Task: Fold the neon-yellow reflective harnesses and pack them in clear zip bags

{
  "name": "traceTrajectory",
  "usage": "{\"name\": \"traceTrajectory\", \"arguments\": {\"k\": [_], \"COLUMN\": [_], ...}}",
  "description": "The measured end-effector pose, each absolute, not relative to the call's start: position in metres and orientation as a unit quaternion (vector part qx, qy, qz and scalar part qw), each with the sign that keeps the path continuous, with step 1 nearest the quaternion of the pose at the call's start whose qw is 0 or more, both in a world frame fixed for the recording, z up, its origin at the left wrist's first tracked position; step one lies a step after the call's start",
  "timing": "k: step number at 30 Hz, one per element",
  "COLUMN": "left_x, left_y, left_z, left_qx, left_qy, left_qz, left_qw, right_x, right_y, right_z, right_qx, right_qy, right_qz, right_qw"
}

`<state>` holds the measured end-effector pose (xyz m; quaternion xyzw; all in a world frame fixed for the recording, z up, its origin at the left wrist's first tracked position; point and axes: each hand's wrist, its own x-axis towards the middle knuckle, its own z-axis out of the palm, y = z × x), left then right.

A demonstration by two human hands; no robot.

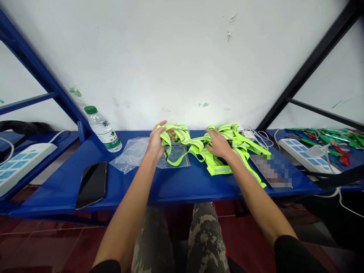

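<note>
Touching glossy neon reflective straps [199, 143], left hand [160, 142], right hand [218, 143]

Reflective vest [210, 148] partly hidden; flat device [270, 171] pixelated, perhaps tablet.

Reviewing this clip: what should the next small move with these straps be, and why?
Likely the right hand should spread the yellow reflective straps, since they lie bunched under it while the left hand grips a section above the plastic bag.

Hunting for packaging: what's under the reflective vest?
A clear zip bag lies under the reflective vest's straps; anything beneath the bunched vest itself is hidden.
</note>
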<state>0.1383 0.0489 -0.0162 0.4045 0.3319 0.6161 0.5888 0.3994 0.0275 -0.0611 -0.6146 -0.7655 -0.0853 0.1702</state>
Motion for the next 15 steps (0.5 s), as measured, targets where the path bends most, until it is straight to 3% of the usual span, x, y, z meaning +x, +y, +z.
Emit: {"name": "traceTrajectory", "arguments": {"k": [3, 6, 15], "left_x": [0.143, 0.136, 0.102], "left_y": [0.043, 0.04, 0.059], "left_z": [-0.016, -0.008, 0.026], "left_qx": [0.471, 0.562, 0.642], "left_qy": [0.312, 0.319, 0.368], "left_qz": [0.572, 0.534, 0.557], "left_qw": [0.595, 0.545, 0.377], "right_x": [0.389, 0.388, 0.429], "right_y": [0.05, 0.065, 0.122], "right_z": [-0.059, -0.043, 0.063], "right_qx": [-0.637, -0.67, -0.564], "right_qy": [-0.759, -0.729, -0.66], "right_qz": [-0.062, -0.057, -0.115], "right_qw": [0.117, 0.128, 0.482]}}
